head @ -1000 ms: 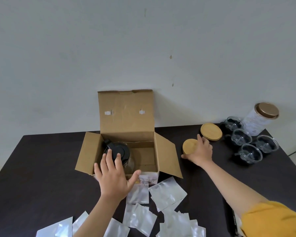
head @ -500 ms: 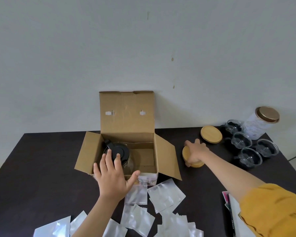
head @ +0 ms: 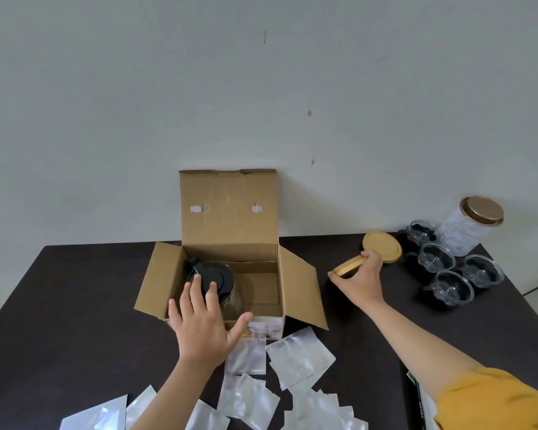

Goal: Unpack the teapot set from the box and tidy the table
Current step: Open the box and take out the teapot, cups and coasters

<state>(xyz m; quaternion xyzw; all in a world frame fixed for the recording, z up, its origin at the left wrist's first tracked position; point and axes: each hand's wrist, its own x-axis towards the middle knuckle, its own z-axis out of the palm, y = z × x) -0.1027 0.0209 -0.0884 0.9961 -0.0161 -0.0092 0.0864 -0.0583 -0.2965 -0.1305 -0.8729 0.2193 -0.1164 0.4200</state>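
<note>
An open cardboard box (head: 263, 265) stands mid-table with its lid up against the wall. Inside its left half sits a glass teapot (head: 230, 297) with a black lid (head: 215, 276). My left hand (head: 204, 325) hovers with spread fingers over the box's front edge, fingertips over the black lid. My right hand (head: 362, 282) grips a round wooden coaster (head: 348, 265), tilted up off the table right of the box. A second wooden coaster (head: 382, 246) lies flat just behind it.
Several glass cups (head: 452, 287) cluster at the right on the dark table (head: 59, 305), beside a white tin (head: 466, 228) with a bronze lid. Several silver foil packets (head: 298, 356) lie scattered along the near edge. Some paper (head: 423, 405) shows by my yellow sleeve.
My right hand has lifted the wooden coaster's edge off the table and tilted it. My left hand has stayed over the box front.
</note>
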